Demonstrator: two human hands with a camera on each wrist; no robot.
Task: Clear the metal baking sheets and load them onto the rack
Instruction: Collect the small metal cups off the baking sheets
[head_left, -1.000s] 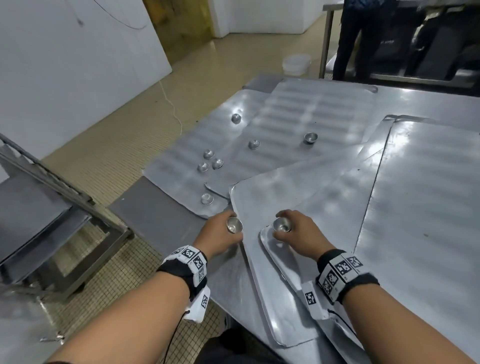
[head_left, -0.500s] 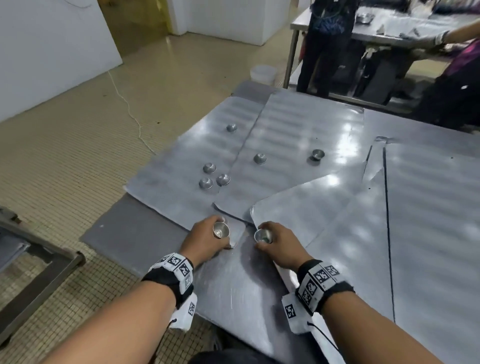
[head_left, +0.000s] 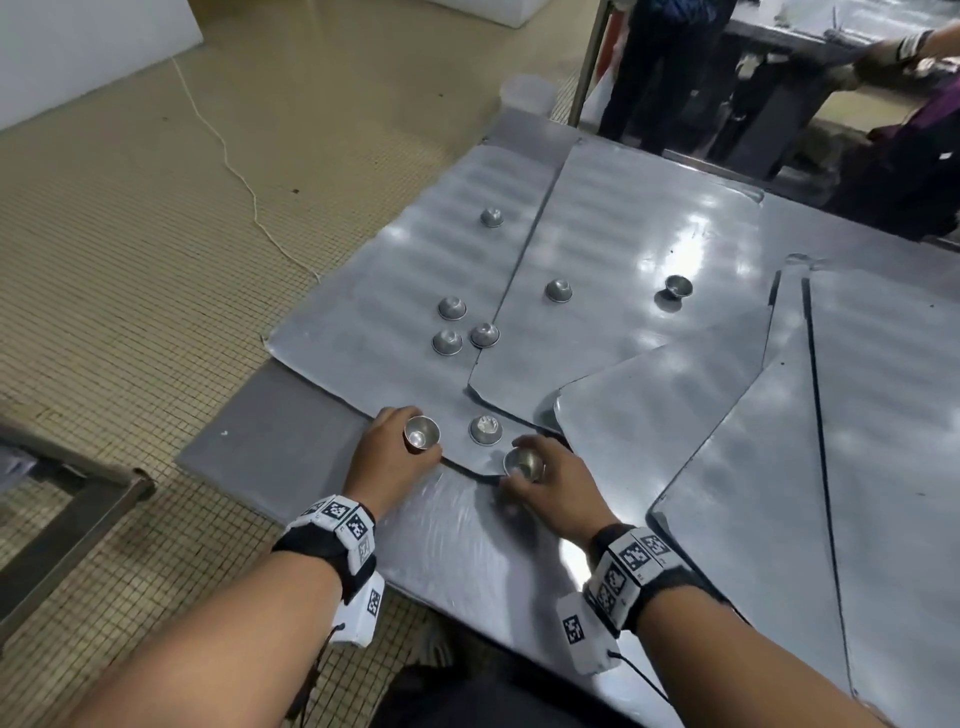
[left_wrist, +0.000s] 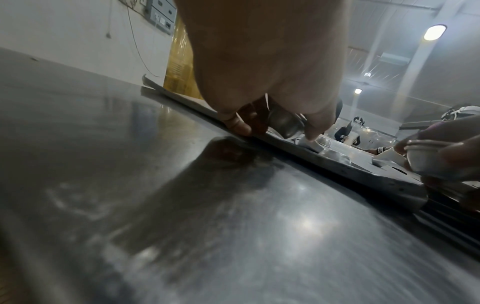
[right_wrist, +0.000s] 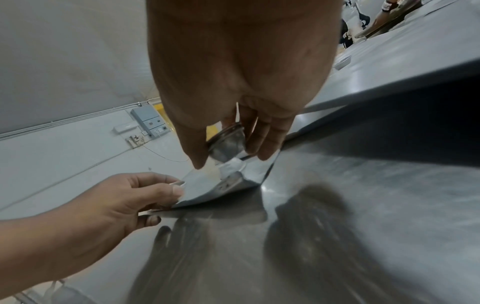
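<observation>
Several flat metal baking sheets overlap on a steel table (head_left: 270, 441). My left hand (head_left: 402, 449) holds a small metal cup (head_left: 422, 432) at the near edge of the leftmost sheet (head_left: 384, 280). In the left wrist view the left hand's fingertips (left_wrist: 240, 127) touch that sheet's edge, the cup (left_wrist: 284, 123) held above it. My right hand (head_left: 543, 486) grips a second cup (head_left: 523, 464) at the same sheet's near corner; this cup (right_wrist: 227, 142) sits between thumb and fingers. An upturned cup (head_left: 485, 430) stands on the sheet between the hands.
Several more small cups lie on the left sheet (head_left: 451, 308) and the middle sheet (head_left: 623, 234), one of them upright (head_left: 678, 286). A metal rack frame (head_left: 67, 499) stands at the lower left. People stand beyond the table's far edge (head_left: 654, 67).
Both hands, each still holding its cup, moved off the nearer sheet to the near corner of the leftmost sheet. The view swung right, so the rack is mostly out of frame.
</observation>
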